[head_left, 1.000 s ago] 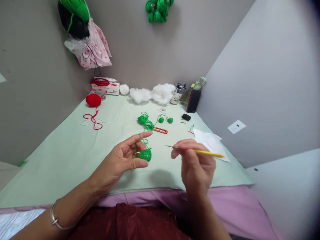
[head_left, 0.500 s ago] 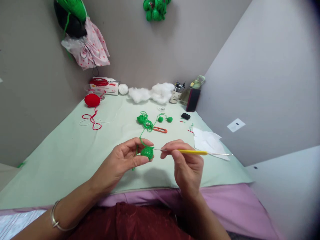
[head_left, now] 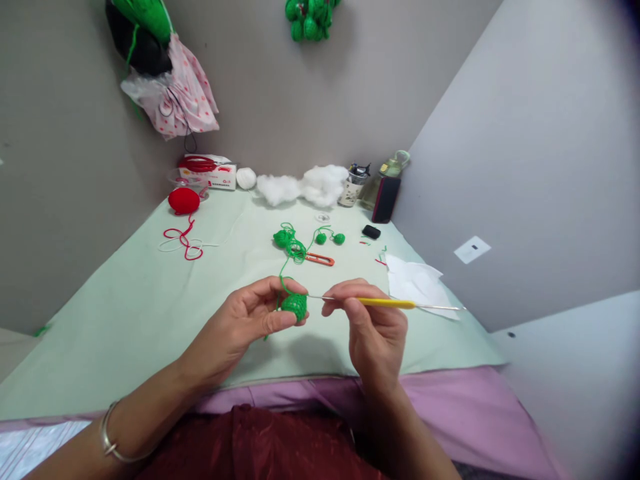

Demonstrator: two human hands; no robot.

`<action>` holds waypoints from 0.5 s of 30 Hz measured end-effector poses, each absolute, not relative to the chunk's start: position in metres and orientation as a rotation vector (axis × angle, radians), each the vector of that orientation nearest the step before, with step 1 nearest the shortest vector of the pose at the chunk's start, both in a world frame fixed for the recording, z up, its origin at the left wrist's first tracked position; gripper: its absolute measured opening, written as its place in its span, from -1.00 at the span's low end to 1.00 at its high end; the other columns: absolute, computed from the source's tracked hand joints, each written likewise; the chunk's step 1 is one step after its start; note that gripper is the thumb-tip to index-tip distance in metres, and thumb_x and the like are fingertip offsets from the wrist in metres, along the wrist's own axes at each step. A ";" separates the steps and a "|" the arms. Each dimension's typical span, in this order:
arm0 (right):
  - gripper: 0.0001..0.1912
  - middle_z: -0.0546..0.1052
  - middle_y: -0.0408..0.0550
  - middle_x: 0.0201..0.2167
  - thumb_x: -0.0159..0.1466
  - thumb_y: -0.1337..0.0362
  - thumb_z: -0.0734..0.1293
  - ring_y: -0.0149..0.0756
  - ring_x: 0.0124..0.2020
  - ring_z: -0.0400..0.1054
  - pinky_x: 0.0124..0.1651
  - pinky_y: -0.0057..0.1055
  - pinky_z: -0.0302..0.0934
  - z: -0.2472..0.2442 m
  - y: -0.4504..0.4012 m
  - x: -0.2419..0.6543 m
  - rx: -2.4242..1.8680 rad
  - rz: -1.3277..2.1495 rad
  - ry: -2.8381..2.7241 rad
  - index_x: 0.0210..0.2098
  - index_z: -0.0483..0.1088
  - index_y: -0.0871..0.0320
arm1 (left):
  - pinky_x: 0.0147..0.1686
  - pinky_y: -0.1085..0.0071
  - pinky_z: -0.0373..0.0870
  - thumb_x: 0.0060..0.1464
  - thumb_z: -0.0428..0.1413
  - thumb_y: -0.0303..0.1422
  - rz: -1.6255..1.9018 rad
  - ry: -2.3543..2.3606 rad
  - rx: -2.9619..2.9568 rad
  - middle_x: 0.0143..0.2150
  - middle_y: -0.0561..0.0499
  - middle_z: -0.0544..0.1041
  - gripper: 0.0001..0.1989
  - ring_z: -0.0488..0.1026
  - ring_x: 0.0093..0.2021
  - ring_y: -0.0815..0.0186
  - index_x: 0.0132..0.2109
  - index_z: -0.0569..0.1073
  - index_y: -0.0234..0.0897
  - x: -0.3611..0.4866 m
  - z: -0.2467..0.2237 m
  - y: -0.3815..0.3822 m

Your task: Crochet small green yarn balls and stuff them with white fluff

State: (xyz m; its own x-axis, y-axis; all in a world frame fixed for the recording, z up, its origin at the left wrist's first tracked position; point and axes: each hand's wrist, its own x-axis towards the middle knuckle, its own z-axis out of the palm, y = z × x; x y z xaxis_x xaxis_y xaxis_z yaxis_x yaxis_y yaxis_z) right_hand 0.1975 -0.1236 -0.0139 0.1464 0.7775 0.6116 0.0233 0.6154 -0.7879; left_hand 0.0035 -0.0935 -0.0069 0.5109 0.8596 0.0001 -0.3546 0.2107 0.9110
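Observation:
Between the thumb and fingers of my left hand (head_left: 250,313) is a small green crocheted ball (head_left: 295,305). My right hand (head_left: 373,320) grips a crochet hook (head_left: 387,303) by its yellow handle, its thin metal tip pointing left and reaching the ball's upper right edge. A green strand (head_left: 283,267) runs from the ball over my left fingers to a loose tangle of green yarn (head_left: 297,250) farther back. Beside that tangle lie an orange cutter (head_left: 320,259) and two small green balls (head_left: 330,239).
Red yarn (head_left: 184,200), a white box (head_left: 223,177), white stuffing (head_left: 324,185), a pen cup (head_left: 351,192) and a phone (head_left: 387,200) line the table's back. White paper (head_left: 420,283) lies at right. Green pieces (head_left: 311,20) and a spotted bag (head_left: 187,93) hang on the wall.
The ball has turned slightly in my left fingers, and the strand near it has shifted. The hook's tip sits a little higher against the ball. Both hands keep their hold.

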 end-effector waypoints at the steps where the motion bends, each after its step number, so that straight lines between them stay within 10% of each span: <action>1: -0.82 0.58 -0.08 -0.31 0.41 0.34 0.32 -0.35 -0.38 0.47 -0.33 -0.34 0.40 -0.014 -0.124 0.198 -0.766 0.623 -1.327 -0.20 0.59 0.07 | -0.06 0.40 0.40 0.09 0.36 -0.33 0.913 0.588 1.036 -0.21 0.04 0.62 -0.77 0.53 -0.17 0.32 -0.08 0.64 -0.14 0.003 -0.007 -0.094; 15: -0.83 0.59 -0.08 -0.31 0.41 0.34 0.32 -0.35 -0.38 0.47 -0.33 -0.33 0.40 -0.012 -0.125 0.197 -0.776 0.628 -1.325 -0.19 0.59 0.07 | -0.06 0.33 0.39 0.09 0.35 -0.34 0.902 0.597 1.028 -0.20 0.00 0.62 -0.76 0.53 -0.17 0.26 -0.06 0.64 -0.16 0.003 -0.009 -0.093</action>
